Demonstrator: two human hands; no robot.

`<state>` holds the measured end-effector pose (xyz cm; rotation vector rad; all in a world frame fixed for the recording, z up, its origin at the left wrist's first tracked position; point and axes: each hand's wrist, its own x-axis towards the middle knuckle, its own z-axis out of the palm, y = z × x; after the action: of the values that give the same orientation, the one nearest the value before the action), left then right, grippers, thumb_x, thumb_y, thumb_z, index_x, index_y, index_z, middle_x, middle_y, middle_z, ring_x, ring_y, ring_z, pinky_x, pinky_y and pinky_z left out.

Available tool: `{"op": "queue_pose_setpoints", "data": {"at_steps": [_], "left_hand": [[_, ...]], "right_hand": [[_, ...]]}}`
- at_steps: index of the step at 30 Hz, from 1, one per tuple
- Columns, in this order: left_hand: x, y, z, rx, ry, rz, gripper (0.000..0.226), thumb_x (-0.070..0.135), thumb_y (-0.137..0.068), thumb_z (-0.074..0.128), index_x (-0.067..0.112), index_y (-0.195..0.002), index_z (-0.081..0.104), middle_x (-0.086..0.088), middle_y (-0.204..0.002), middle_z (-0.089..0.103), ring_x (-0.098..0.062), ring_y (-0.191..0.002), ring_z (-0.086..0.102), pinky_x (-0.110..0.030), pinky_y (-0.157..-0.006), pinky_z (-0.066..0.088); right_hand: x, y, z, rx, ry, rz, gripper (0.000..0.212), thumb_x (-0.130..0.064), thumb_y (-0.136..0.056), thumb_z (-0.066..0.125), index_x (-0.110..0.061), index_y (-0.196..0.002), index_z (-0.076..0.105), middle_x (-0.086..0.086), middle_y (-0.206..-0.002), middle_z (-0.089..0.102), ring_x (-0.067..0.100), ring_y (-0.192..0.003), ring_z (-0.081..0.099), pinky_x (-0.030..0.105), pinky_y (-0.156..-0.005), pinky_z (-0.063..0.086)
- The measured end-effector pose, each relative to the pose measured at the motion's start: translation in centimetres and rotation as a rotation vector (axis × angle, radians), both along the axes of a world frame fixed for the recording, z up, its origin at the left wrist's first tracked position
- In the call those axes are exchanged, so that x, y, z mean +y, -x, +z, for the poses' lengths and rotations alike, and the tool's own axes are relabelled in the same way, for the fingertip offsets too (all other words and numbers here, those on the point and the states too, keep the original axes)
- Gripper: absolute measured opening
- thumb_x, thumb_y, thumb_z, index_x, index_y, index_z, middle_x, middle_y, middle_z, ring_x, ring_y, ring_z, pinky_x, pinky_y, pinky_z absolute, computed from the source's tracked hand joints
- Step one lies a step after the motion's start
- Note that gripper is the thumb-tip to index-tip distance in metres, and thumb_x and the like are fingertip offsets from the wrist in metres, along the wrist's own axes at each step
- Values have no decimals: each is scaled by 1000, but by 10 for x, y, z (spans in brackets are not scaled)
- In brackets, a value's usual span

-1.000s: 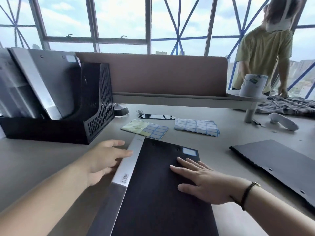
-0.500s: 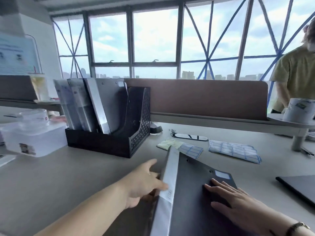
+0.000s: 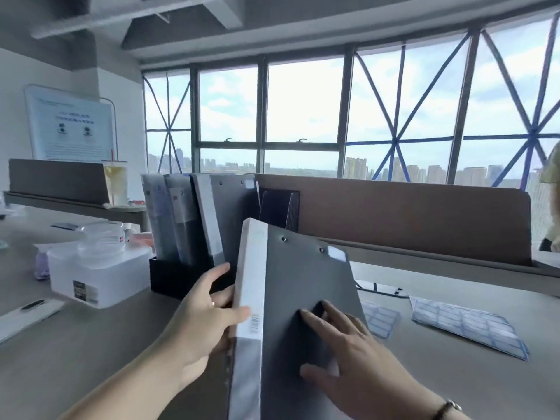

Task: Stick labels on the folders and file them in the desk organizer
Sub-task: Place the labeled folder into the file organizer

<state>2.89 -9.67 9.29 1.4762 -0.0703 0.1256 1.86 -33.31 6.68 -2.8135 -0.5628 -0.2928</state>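
1. Folder (image 3: 303, 298): dark grey with a pale spine, raised off the desk (image 3: 91, 344) and tilted, lower centre of the frame, a small white label (image 3: 336, 254) near its top right corner.
2. My left hand (image 3: 206, 316) grips the spine from the left, thumb over its front, fingers curled behind.
3. My right hand (image 3: 348, 353) lies on the cover, fingers mostly straight and pressing; its thumb may hook the lower edge, though blur hides that.
4. Organizer (image 3: 169, 277): black, just behind the folder's top, centre left, with several folders standing in it.
5. Label sheets (image 3: 466, 325) lie flat on the desk at lower right.
6. White box (image 3: 97, 277) sits left of the organizer.
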Motion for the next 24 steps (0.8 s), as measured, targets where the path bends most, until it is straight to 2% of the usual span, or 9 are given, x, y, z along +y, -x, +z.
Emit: {"op": "queue_pose_setpoints", "data": {"at_steps": [3, 7, 10, 14, 16, 18, 21, 24], "left_hand": [[17, -8, 15, -112, 68, 105, 72, -15, -84, 64, 36, -133, 49, 9, -108, 76, -19, -89, 74, -40, -70, 55], [38, -21, 38, -293, 104, 222, 76, -15, -85, 62, 39, -136, 44, 14, -111, 74, -18, -92, 73, -37, -65, 54], [53, -34, 57, -396, 98, 319, 79, -15, -84, 63, 37, -139, 42, 18, -110, 73, -7, -96, 71, -43, -78, 53], [76, -58, 84, -520, 27, 428, 81, -10, -84, 68, 48, -133, 42, 9, -124, 70, -17, -113, 66, -56, -98, 48], [86, -73, 96, -555, -38, 466, 82, -7, -84, 70, 50, -134, 41, 10, -125, 69, -20, -110, 67, -60, -102, 45], [91, -89, 106, -584, -90, 511, 83, -6, -83, 71, 49, -137, 39, 12, -122, 70, -13, -101, 70, -55, -102, 47], [94, -114, 116, -643, -149, 562, 86, -4, -84, 71, 56, -135, 35, 20, -119, 69, -1, -105, 67, -41, -102, 48], [95, -145, 115, -642, -138, 573, 85, -3, -86, 69, 46, -145, 31, 16, -126, 64, 15, -98, 63, -11, -85, 48]], "right_hand": [[34, -26, 16, -39, -56, 53, 85, -68, -85, 51, -56, -150, -2, -17, -165, -1, 11, -150, 8, 31, -120, 19], [81, -64, 40, -57, -178, 138, 87, -68, -86, 52, -52, -152, -2, -11, -166, 3, 15, -151, 10, 33, -120, 20], [113, -92, 66, -85, -251, 185, 85, -69, -87, 51, -52, -152, -2, -10, -166, 3, 18, -151, 12, 35, -120, 22], [147, -131, 106, -82, -365, 235, 83, -68, -85, 55, -61, -148, 1, -18, -165, 4, 15, -146, 31, 33, -110, 38], [162, -151, 120, -84, -403, 241, 84, -66, -85, 57, -61, -148, 2, -15, -165, 8, 12, -143, 36, 31, -108, 39], [174, -172, 128, -77, -437, 255, 85, -65, -85, 57, -60, -148, 1, -14, -165, 12, 13, -143, 36, 31, -110, 37], [186, -204, 137, -65, -518, 283, 86, -63, -84, 58, -60, -148, 0, -15, -163, 18, 11, -142, 37, 33, -112, 37], [191, -234, 138, -20, -585, 289, 85, -59, -84, 59, -60, -148, 2, -15, -163, 20, 7, -145, 31, 32, -116, 33]]}}
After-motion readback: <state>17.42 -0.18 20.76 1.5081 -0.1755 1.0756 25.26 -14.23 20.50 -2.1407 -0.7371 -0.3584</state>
